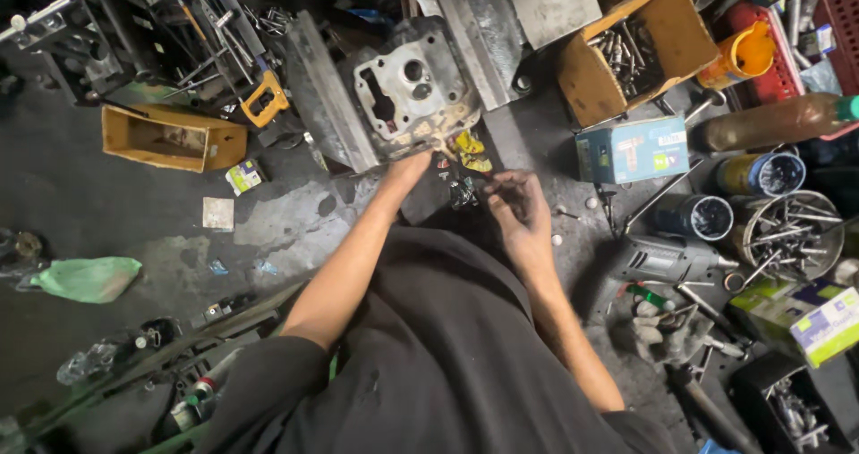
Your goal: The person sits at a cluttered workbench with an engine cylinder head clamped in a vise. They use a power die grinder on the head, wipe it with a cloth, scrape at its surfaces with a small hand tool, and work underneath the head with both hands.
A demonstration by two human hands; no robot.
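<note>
A grey metal engine cylinder head [413, 96] lies on the dark floor in front of me, between two metal bars. My left hand [413, 164] reaches forward and touches its near edge. My right hand [517, 205] hovers just right of it with the fingers pinched together over a small dark part [463, 192]; whether it grips anything I cannot tell. A crumpled yellow wrapper [471, 149] lies between both hands and the cylinder head.
An open cardboard box of bolts [632, 53] stands at the back right, a small blue box [633, 150] nearer. An electric drill [664, 259], tins of nails [789, 230] and loose tools fill the right. A yellow box [170, 138] and green bag [86, 278] lie left.
</note>
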